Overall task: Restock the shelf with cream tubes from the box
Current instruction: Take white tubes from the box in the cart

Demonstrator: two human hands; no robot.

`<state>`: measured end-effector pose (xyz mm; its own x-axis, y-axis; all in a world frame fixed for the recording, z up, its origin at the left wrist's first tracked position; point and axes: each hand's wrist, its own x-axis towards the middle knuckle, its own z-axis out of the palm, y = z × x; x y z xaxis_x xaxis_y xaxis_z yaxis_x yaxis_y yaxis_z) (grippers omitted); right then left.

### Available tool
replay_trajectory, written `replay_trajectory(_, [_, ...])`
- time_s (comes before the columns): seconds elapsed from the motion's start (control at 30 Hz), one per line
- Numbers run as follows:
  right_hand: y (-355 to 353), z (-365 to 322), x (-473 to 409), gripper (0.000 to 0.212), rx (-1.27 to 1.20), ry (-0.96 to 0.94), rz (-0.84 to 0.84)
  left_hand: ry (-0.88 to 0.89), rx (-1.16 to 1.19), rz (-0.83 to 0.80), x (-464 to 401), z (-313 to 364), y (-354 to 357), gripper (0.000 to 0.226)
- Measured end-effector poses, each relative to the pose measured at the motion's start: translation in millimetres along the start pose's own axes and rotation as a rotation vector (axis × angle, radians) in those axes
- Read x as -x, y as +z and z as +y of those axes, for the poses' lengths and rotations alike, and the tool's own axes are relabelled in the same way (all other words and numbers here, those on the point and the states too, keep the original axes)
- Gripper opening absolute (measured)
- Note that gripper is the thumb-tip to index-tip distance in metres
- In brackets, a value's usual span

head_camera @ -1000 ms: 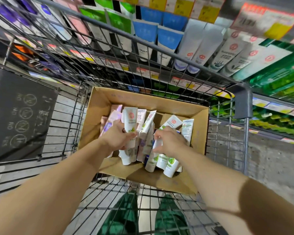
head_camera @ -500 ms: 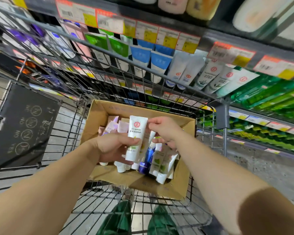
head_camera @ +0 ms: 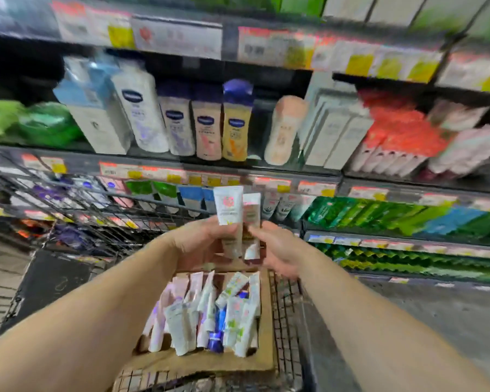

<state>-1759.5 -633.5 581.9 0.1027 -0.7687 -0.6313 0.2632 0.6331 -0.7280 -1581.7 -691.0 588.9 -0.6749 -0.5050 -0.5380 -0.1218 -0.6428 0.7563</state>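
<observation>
My left hand grips a white cream tube with a pink logo, held upright above the box. Beside it stands a second white tube, and my right hand touches its lower part with its fingertips; whether they pinch it is blurred. Below both hands the cardboard box sits in the wire cart and holds several more tubes, white, pink and one blue. The shelf row of matching tubes runs just behind the raised tubes.
The wire shopping cart surrounds the box, its rim crossing in front of the shelves. Lotion bottles and boxed goods fill the shelf above. Green packs line the right shelf. Grey floor lies at the right.
Both hands have lifted out of the box and up toward the shelf with two tubes. The view has tilted upward, so higher shelves now show.
</observation>
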Motion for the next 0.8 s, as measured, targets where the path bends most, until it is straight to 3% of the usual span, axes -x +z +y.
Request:
replay_trajectory(0.2, [-67, -46, 82, 0.028, -0.044, -0.210, 0.136, 0.116, -0.128, 0.008, -20, 60, 93, 0.032])
replay_trajectory(0.33, [-145, -61, 151, 0.040, -0.008, -0.327, 0.254, 0.153, -0.301, -0.075, -48, 80, 189, 0.034])
replay_trajectory(0.53, [-313, -77, 304, 0.038, -0.050, -0.509, 0.458, 0.204, -0.459, -0.196, -103, 93, 402, 0.038])
replay_trajectory(0.67, [-423, -82, 419, 0.041, -0.032, -0.629, 0.637, 0.309, -0.476, -0.310, -128, 99, 552, 0.024])
replay_trajectory(0.8, [-499, -88, 505, 0.022, -0.022, -0.735, 0.783, 0.432, -0.594, -0.518, -139, 108, 669, 0.016])
